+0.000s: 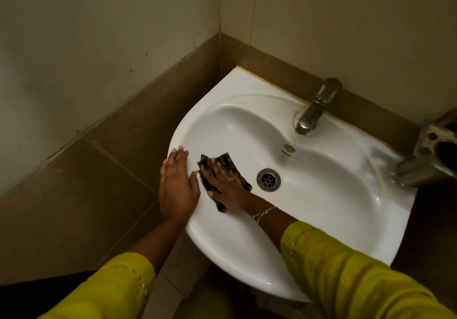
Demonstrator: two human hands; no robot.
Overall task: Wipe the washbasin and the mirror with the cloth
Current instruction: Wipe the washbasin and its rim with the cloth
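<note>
While flattened under the right hand (223, 182), cloth (226, 162) lengthwise rim-to-drain (268, 179).

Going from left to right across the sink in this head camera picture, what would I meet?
Flat left hand on the white ceramic washbasin's rim → right hand pressing the dark patterned cloth → round metal drain → steel tap → metal wall holder.

The washbasin (321, 182) is white glazed ceramic with a rounded front rim, fixed to the wall and filling the centre and right of the frame, its metal drain (268, 179) near the middle of the bowl. The cloth (228, 162) is dark, patterned and crumpled, lying spread flat on the bowl's left inner slope, just left of the drain, at centre frame
</note>
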